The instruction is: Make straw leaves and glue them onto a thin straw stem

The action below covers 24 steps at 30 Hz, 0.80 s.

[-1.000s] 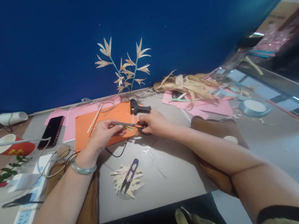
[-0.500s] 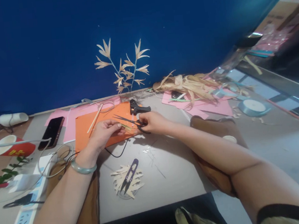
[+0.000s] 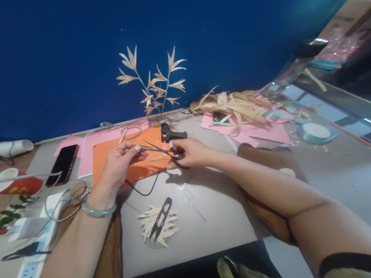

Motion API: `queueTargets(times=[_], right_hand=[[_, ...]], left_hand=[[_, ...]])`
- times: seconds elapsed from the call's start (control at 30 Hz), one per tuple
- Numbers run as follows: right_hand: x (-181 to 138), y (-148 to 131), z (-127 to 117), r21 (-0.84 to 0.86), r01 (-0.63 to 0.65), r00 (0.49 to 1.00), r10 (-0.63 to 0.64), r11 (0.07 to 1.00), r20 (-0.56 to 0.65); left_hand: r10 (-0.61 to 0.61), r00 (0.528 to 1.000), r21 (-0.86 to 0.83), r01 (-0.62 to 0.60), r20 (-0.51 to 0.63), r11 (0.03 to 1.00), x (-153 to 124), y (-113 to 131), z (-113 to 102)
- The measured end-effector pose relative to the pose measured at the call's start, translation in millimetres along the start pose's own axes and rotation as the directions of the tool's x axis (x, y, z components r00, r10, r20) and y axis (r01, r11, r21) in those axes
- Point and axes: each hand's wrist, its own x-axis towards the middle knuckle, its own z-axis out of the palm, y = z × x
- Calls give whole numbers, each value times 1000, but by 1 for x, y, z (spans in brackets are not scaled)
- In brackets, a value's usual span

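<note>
My right hand (image 3: 190, 152) is closed round the handles of a pair of dark scissors (image 3: 157, 148), whose blades point left, slightly parted. Between the thumb and fingers of my left hand (image 3: 121, 160) is a thin yellowish strip (image 3: 146, 148), close to the blades. Below both hands lies an orange sheet (image 3: 105, 154) with several thin straw-coloured pieces (image 3: 157, 158) on it. Just beyond the scissors rests a black glue gun (image 3: 172, 133). Nearer me, purple-handled thread snips (image 3: 161, 221) lie on a small dish of pale cut husk pieces (image 3: 145, 218).
Dried husks (image 3: 231, 105) lie on pink paper (image 3: 276, 134) at right, near a ribbon roll (image 3: 315, 133). A husk-flower stem (image 3: 166, 85) stands at the back. At left are a phone (image 3: 62, 164), a red cup (image 3: 17, 181) and a power strip (image 3: 30, 272) with cables.
My left hand has moved a little left and up, away from the scissors, with the strip in its fingers. Thin pieces now show on the orange sheet. My right hand has barely moved.
</note>
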Motion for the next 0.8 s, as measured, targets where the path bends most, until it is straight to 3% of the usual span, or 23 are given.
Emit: queueTargets(times=[0.8], right_hand=[[0,3,4,52,10,1000,-10,999,-3]], left_hand=[[28,999,31,-29,27,999,-1,0,2]])
